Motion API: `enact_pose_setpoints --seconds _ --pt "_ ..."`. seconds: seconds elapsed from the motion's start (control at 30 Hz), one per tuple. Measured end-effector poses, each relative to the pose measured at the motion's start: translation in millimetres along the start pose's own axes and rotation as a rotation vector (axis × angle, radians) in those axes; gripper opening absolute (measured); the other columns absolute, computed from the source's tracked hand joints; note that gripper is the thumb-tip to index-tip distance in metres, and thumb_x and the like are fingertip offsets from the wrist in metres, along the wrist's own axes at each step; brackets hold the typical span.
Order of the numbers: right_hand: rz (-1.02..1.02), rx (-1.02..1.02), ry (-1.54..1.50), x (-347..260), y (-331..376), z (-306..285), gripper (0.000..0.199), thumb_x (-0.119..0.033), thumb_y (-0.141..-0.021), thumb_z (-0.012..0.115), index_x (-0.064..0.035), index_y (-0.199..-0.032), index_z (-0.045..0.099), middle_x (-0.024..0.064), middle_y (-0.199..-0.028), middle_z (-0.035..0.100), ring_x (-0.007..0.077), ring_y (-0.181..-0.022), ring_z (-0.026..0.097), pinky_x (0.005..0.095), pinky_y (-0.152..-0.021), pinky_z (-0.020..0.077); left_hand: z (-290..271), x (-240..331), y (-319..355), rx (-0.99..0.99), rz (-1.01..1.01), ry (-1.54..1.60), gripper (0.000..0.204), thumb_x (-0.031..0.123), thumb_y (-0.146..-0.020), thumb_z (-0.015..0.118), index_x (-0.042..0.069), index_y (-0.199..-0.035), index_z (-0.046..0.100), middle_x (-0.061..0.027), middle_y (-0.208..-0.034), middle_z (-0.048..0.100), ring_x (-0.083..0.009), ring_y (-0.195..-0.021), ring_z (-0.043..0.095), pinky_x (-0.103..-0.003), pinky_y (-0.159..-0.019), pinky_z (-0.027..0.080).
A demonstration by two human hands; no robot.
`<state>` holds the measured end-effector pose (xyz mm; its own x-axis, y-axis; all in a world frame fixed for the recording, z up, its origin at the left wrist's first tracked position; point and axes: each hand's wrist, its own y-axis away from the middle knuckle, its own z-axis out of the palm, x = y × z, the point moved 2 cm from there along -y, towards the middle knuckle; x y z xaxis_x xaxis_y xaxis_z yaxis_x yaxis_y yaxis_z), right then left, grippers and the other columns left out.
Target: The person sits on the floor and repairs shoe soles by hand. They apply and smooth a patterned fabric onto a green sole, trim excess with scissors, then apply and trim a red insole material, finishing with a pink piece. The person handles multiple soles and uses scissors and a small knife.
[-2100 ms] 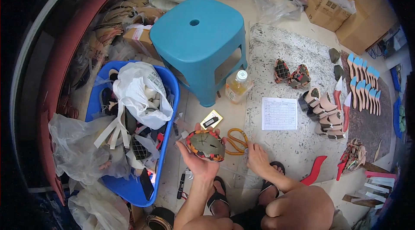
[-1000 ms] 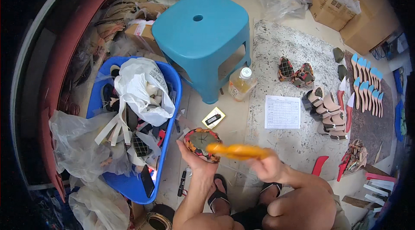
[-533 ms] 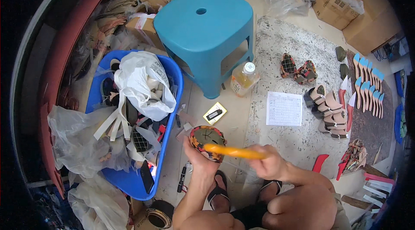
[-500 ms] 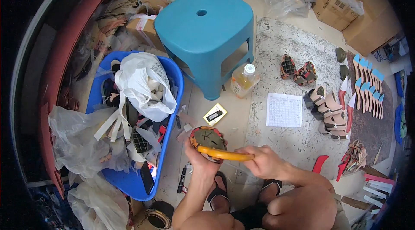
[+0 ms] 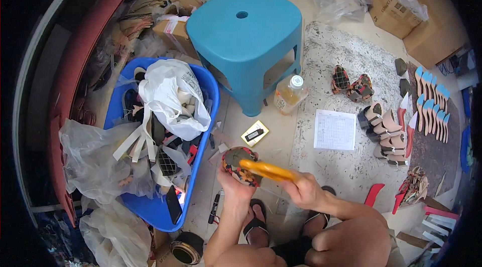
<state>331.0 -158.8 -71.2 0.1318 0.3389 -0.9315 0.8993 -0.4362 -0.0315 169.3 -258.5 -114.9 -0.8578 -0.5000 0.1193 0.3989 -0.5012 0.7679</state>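
My left hand (image 5: 236,189) is closed around a small camouflage shoe upper (image 5: 234,157), its dark green underside turned up. The red, orange and black pattern shows along its side. In my right hand (image 5: 305,190) is a long orange tool (image 5: 273,170), gripped at its right end. Its other end reaches over the right side of the shoe piece; I cannot tell whether they touch or what kind of tool it is. Just beyond lies a yellow and white box (image 5: 250,139) with a small black item on it. A black marker (image 5: 214,209) lies left of my feet.
A blue tub (image 5: 215,101) of scraps and bags stands left. Ahead are a blue stool (image 5: 243,21) and a bottle of yellow liquid (image 5: 289,97). Rightward lie a printed sheet (image 5: 334,130), two camouflage shoe pieces (image 5: 341,80), beige shoe uppers (image 5: 391,124) and several blue-tipped insoles (image 5: 427,109).
The orange tool has swung up from across the shoe piece's near edge and moved right, with its tip over the right side. The whole view has shifted slightly.
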Motion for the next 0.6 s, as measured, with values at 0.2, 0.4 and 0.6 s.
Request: enact_pose_setpoints --seconds 0.2,0.4,0.6 --pt "0.036 -0.014 -0.015 7.1 0.8 3.7 0.023 -0.013 -0.093 0.058 0.0023 -0.110 0.060 0.0227 -0.087 0.065 0.0418 -0.077 0.065 0.0432 -0.064 0.0521 2.2 -0.5 -3.8 0.092 -0.002 -0.009 0.044 0.038 -0.096 0.033 0.005 -0.106 0.061 -0.0171 -0.099 0.064 -0.0346 -0.091 0.060 -0.049 -0.080 0.050" --pt "0.157 -0.031 -0.050 0.5 -8.5 -1.5 0.024 -0.011 -0.093 0.057 0.0024 -0.112 0.059 0.0236 -0.082 0.064 0.0398 -0.072 0.066 0.0424 -0.061 0.0511 0.0 -0.9 -0.8 0.006 0.025 -0.117 0.050 0.048 -0.097 0.033 0.008 -0.111 0.060 -0.0148 -0.104 0.065 -0.0302 -0.095 0.062 -0.046 -0.088 0.050" --pt "0.174 -0.174 0.075 -18.4 -17.6 -19.5 0.027 -0.010 -0.092 0.057 0.0018 -0.116 0.058 0.0224 -0.079 0.065 0.0375 -0.069 0.067 0.0407 -0.060 0.0511 3.8 -1.0 3.0 -0.001 0.449 -0.368 0.060 0.058 -0.099 0.029 0.007 -0.111 0.059 -0.0111 -0.102 0.066 -0.0251 -0.095 0.063 -0.040 -0.088 0.050"
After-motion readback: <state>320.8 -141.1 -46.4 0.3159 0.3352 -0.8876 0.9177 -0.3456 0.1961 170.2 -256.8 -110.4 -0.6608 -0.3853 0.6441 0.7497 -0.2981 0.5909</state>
